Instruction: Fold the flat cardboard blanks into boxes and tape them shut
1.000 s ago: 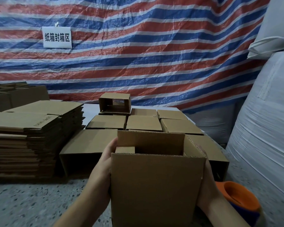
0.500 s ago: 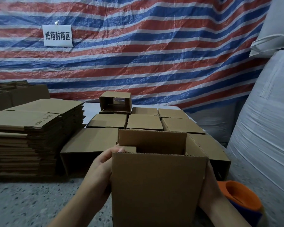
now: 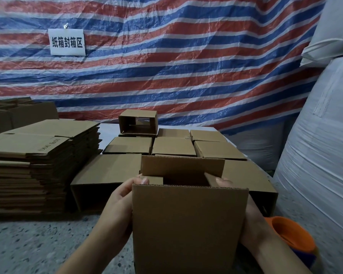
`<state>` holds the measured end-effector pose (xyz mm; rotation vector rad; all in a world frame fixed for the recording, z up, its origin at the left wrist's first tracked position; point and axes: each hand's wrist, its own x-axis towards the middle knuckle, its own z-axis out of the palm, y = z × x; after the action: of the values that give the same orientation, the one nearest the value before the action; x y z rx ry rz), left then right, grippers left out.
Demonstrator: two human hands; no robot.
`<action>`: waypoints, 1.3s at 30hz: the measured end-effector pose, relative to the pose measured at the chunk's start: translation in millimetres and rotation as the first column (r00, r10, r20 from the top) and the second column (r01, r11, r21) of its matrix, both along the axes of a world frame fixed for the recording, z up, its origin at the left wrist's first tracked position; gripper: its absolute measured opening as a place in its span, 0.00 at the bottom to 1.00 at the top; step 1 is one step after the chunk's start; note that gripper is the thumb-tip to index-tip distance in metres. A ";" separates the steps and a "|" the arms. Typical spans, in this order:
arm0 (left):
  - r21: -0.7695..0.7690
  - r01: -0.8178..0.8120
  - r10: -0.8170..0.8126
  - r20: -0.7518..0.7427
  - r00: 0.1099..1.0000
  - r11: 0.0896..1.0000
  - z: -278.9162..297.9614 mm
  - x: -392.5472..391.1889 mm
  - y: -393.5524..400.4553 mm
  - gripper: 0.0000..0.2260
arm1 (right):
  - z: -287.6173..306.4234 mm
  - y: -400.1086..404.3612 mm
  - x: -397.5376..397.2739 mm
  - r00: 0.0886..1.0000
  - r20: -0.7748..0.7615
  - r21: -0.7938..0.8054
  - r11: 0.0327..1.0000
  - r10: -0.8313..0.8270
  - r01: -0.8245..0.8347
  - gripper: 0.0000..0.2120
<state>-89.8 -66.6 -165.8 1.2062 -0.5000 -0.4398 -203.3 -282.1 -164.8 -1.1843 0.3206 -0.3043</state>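
Near centre, both hands grip an upright open box point(image 3: 189, 228): left hand point(image 3: 117, 210) and right hand point(image 3: 251, 218) press its side flaps inward. Finished boxes point(image 3: 173, 146) sit beyond; flat blanks point(image 3: 42, 161) remain stacked left, untaped.

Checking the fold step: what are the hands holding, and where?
Both hold the open box: left hand and right hand grip its sides, fingertips pushing the side flaps inward.

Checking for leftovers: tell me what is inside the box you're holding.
Inside the box, only two short flaps folding inward show, with a fingertip on each; its near wall covers everything below.
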 end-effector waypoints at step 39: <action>0.066 -0.008 -0.005 0.189 0.982 0.998 4.6 3.9 10.0 0.14 | 1.6 -14.8 -5.8 0.952 0.160 -0.182 0.956 0.262 -0.232 0.36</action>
<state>-85.8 -56.6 -161.2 1.3199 -0.6520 -0.3439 -209.1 -296.9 -163.2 -1.3302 -0.0153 -0.2191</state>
